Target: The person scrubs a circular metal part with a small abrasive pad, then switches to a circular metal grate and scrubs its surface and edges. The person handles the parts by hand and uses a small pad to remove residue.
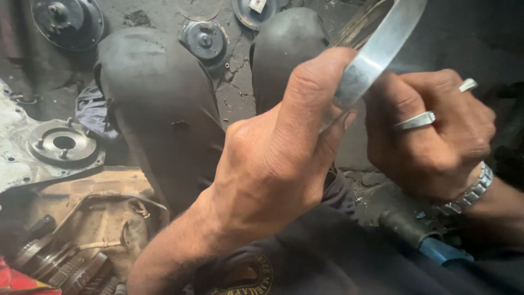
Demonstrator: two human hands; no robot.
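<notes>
Head view: a curved metal strip [376,52] was pinched by the left hand [273,164]; the right hand [436,136] was closed around its lower end.

The bare left hand [273,158] rises from the near left, forearm angled up toward the centre, back of the hand facing the camera. Its thumb points up and presses against the curled fingers in a pinch. The right hand [436,136] sits just right of it, close beside, fingers folded into a loose fist, wrist running off to the near right.
</notes>
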